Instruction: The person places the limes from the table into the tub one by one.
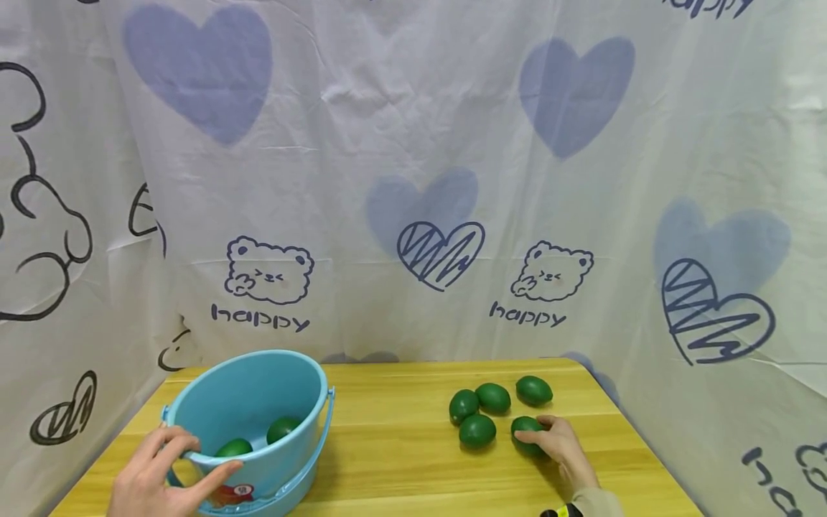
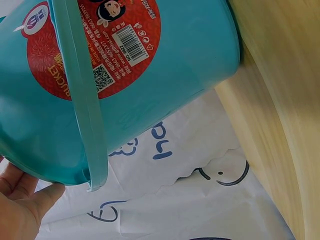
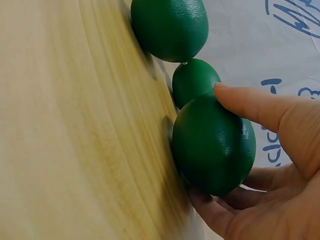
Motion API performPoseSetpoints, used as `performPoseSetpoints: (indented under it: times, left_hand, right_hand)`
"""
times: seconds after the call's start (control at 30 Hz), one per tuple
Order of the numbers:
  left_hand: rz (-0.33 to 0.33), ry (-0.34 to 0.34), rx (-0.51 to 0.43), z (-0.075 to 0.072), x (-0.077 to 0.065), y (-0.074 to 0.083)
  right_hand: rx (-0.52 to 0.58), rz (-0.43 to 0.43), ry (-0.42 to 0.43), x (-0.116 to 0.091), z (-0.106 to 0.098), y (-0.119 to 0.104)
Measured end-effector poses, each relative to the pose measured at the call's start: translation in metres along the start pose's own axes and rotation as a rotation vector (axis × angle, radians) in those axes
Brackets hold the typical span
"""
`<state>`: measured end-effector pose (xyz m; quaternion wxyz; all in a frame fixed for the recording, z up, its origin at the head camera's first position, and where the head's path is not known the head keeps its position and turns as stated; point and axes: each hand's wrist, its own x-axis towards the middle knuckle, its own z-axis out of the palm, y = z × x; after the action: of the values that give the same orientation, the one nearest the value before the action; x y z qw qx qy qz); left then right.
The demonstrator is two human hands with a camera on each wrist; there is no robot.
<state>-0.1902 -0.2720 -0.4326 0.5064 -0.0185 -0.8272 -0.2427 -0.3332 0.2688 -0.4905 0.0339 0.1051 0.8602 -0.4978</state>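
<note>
My left hand (image 1: 155, 474) grips the near left rim of a light blue bucket (image 1: 248, 384), fingers over the edge and thumb along the outside. Two green limes lie at the bottom of it, one lime (image 1: 282, 429) farther right and one partly hidden behind the near wall. At the right of the table, my right hand (image 1: 561, 446) pinches a smooth green lime (image 3: 212, 145) between thumb and fingers, low over the wood. Several more limes are grouped just beyond and left of that hand, among them a lime (image 1: 477, 431) at the front and a lime (image 1: 534, 390) at the back.
The bucket's handle (image 1: 328, 424) hangs down along its side, and a red label (image 2: 125, 55) is stuck on its wall. A wooden table (image 1: 388, 459) bears everything. White printed cloth (image 1: 400, 143) hangs behind and at both sides.
</note>
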Motion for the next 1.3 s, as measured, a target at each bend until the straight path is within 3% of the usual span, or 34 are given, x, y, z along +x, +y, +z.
performPoseSetpoints:
  times: [0.3, 0.6, 1.0, 1.3]
  left_hand:
    - [-0.016, -0.011, 0.007, 0.0, 0.0, -0.001]
    - [0.001, -0.001, -0.009, 0.0, 0.0, -0.001]
    - [0.049, 0.009, -0.049, 0.002, -0.001, -0.004]
    - [0.028, -0.009, -0.024, 0.0, -0.001, -0.002]
  right_hand:
    - [0.065, 0.012, 0.054, 0.004, 0.002, 0.003]
    - [0.266, -0.03, 0.071, 0.002, 0.006, -0.008]
    - [0.585, -0.095, -0.035, -0.004, 0.017, -0.03]
    - [0.535, -0.134, -0.072, -0.012, 0.031, -0.054]
